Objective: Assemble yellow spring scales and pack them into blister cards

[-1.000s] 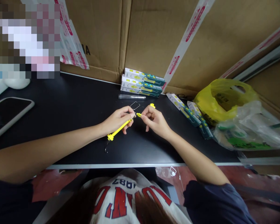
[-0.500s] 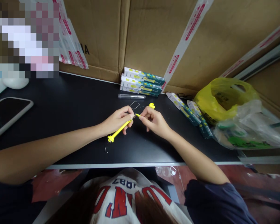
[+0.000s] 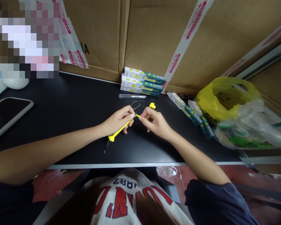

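Note:
My left hand [image 3: 118, 120] is closed round a thin yellow plastic tool [image 3: 118, 132] that slants down to the left, a metal wire hook [image 3: 107, 147] hanging from its lower end. My right hand [image 3: 154, 122] pinches a small yellow piece [image 3: 138, 116] against the tool's upper tip. The two hands meet over the middle of the black table [image 3: 67, 103]. A bent wire loop [image 3: 135, 105] and a loose yellow cap [image 3: 152, 105] lie just behind the fingers.
A clear tube [image 3: 132, 96] and a stack of white-and-green boxes [image 3: 142, 82] lie behind the hands against cardboard cartons [image 3: 154, 34]. More boxes [image 3: 192, 114], a yellow bag [image 3: 224, 97] and a clear bag [image 3: 250, 128] crowd the right. A phone [image 3: 7, 114] lies at left.
The right hand's yellow piece has closed the small gap to the tool's tip. The tool's lower end with its wire hook shifted a little. Both hands otherwise stay in place.

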Demonstrator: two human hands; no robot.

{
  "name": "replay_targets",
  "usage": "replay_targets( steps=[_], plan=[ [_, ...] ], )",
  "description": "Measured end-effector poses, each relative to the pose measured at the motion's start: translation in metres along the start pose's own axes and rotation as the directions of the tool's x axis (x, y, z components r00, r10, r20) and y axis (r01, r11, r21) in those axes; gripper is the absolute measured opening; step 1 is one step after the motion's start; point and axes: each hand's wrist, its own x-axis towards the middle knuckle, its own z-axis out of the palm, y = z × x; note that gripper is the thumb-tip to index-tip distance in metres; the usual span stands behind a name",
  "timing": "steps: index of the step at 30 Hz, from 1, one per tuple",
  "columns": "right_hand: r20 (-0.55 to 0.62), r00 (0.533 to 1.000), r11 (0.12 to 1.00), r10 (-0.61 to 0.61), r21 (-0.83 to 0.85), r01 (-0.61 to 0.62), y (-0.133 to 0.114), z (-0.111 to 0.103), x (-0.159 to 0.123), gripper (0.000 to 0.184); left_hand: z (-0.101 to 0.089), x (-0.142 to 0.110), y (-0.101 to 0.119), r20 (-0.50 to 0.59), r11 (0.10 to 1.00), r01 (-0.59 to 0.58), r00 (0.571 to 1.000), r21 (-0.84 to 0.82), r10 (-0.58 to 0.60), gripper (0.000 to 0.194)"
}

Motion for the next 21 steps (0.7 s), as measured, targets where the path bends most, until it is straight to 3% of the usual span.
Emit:
replay_targets(
  steps=[10,16,21],
  plan=[
    [0.006,0.999,0.974,0.049,0.221,-0.049,0.0041,0.0051,0.0028,0.031,0.0,0.001,-0.0004,-0.019,0.998,0.056,0.998,-0.033,-0.057,0.018],
    [-0.016,1.0,1.0,-0.018,0.022,0.018,0.0027,0.009,-0.0003,0.024,0.0037,0.0001,0.0001,-0.048,0.989,0.085,0.995,-0.119,-0.091,0.02],
    [-0.054,0.987,0.973,-0.15,-0.185,0.138,0.0039,0.0077,-0.0007,0.022,0.0051,-0.0013,0.0028,-0.04,0.973,0.118,0.991,-0.197,-0.129,0.02]
  ],
)
